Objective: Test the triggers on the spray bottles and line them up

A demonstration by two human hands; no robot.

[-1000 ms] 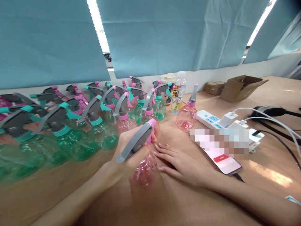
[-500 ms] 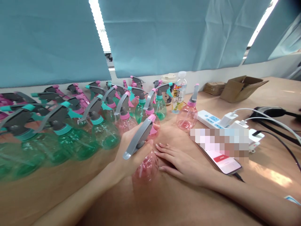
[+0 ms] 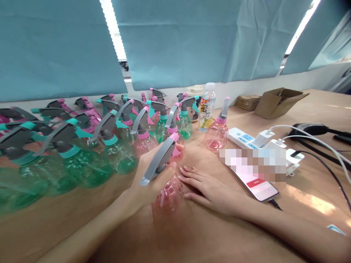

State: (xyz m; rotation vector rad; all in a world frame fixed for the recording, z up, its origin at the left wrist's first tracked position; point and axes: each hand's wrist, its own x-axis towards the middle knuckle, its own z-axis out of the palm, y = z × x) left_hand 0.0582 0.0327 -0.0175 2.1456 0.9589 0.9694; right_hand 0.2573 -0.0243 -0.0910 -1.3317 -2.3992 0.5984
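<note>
My left hand (image 3: 149,179) is wrapped round the neck of a pink spray bottle (image 3: 168,195) that stands upright on the table. Its grey trigger head with a pink nozzle tip leans up above my fingers. Just to the right, my right hand (image 3: 203,186) lies flat on the tabletop, fingers stretched toward the bottle and holding nothing. Beyond my hands stand more spray bottles, among them a green one (image 3: 120,155) and a pink one (image 3: 146,140). Another pink spray bottle (image 3: 216,133) stands apart on the right.
Several green spray bottles (image 3: 85,164) crowd the left side. A drink bottle (image 3: 207,107) and a lidded cup (image 3: 195,93) stand at the back. To the right are a phone (image 3: 260,190), a power strip (image 3: 245,138) with cables, and an opened cardboard box (image 3: 276,104).
The whole view has shifted slightly, so things appear a little further left. My left hand keeps its hold on the pink spray bottle, and my right hand stays flat.
</note>
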